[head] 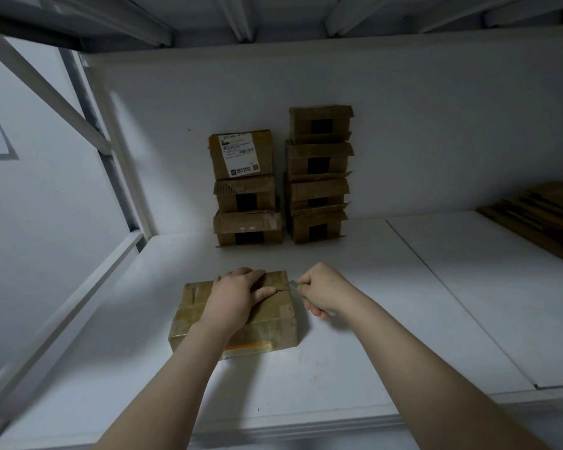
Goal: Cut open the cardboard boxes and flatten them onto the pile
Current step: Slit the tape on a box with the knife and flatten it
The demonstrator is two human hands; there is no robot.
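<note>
A white flat surface (355, 368) carries, at the back wall, a left stack (246, 196) of 3 taped brown cardboard boxes and a right stack (319, 177) of 4, with a pile of flattened cardboard (540, 216) far right. Near the front lies a squat tape-wrapped brown box (273, 316). The left hand (238, 293) presses flat on its top, and the right hand (325, 290) grips a small green-handled knife (295, 284) at its far right edge.

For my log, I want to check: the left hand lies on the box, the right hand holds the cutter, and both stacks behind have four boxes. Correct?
Not quite: the head view shows three boxes in the left stack; only the right stack has four. The rest holds: left hand on the box, right hand holding the cutter.
</note>
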